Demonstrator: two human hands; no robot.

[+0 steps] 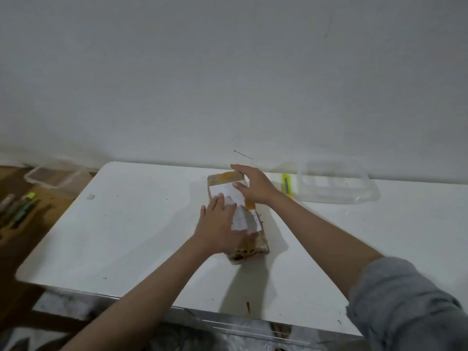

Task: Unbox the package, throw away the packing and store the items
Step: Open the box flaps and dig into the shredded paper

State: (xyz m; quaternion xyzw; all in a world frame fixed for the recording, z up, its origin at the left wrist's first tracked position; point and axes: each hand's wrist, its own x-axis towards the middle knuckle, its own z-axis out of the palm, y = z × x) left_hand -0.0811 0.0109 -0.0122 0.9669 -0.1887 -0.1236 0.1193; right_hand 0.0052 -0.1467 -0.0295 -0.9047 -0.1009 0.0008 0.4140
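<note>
From the head view I judge we are at the very start: the package, a brown taped parcel with a white label, lies unopened on the white table, a little right of the picture's centre, its long side running from 12 to 6 o'clock. My left hand lies flat on the near half, fingers straight and slightly spread, pressing it down rather than gripping. My right hand is at the far end, toward 12 o'clock, fingers loosely bent and apart with the thumb toward the label; whether the tips touch the tape or hover just above, I cannot tell. At about 2 o'clock from the parcel a yellow-green cutter lies just beside a clear plastic container. The next move, as I read it, calls for opening the taped seam: either lifting a tape edge with the right fingers or reaching for the cutter while the left hand steadies the parcel.
</note>
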